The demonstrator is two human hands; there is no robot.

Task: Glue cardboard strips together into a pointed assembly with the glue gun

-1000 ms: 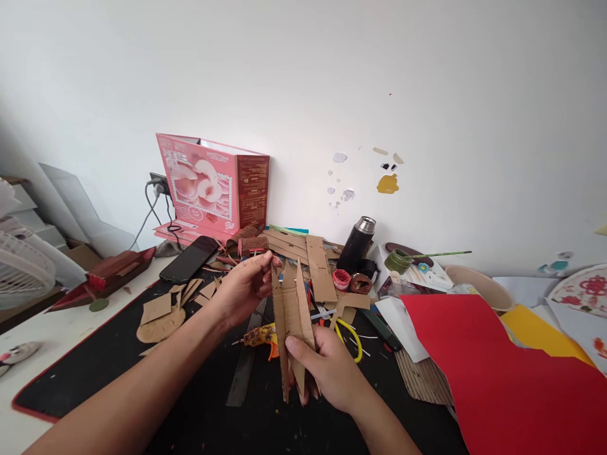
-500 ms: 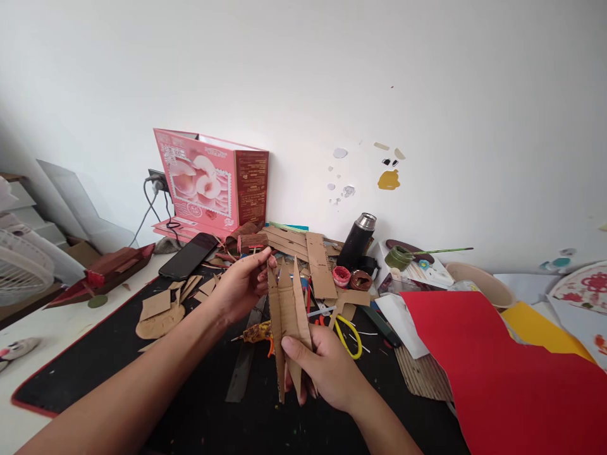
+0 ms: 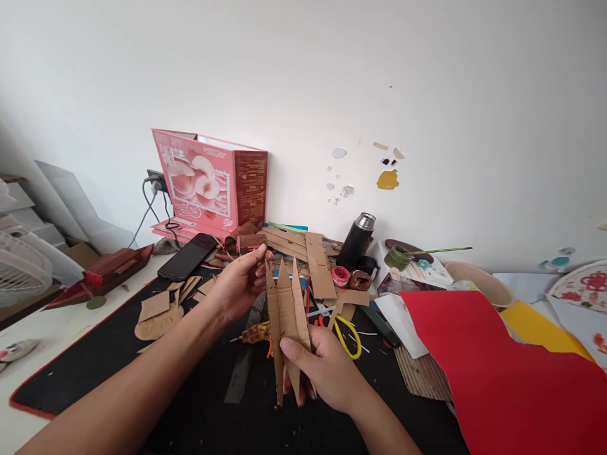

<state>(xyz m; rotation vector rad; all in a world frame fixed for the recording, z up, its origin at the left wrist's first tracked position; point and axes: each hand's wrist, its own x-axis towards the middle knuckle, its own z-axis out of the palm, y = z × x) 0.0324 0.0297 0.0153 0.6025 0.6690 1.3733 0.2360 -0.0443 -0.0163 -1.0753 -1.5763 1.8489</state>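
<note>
My right hand [image 3: 327, 366] grips a folded piece of brown cardboard [image 3: 288, 316] near its lower end, thumb on the inner face. The piece has a flat middle panel and two upright side strips, all tapering to points. My left hand [image 3: 244, 278] is closed in a pinch at the upper tip of the left side strip, which leans a little away from the middle panel. A stained yellow glue gun [image 3: 256, 333] lies behind the cardboard, partly hidden by it. Beside it a grey metal ruler [image 3: 239, 373] rests on the black mat [image 3: 190, 404].
Yellow-handled scissors [image 3: 353, 338], paint jars [image 3: 360, 280] and cardboard scraps [image 3: 321, 265] crowd the back. A black flask [image 3: 355, 243] leans there. Red paper [image 3: 512, 366] covers the right side. Left are a phone [image 3: 187, 256], a pink box [image 3: 203, 180] and a red-brown model boat [image 3: 107, 272].
My left hand and the strip's tip have shifted slightly left, so the gap beside the middle panel looks a little wider. My right hand keeps its grip.
</note>
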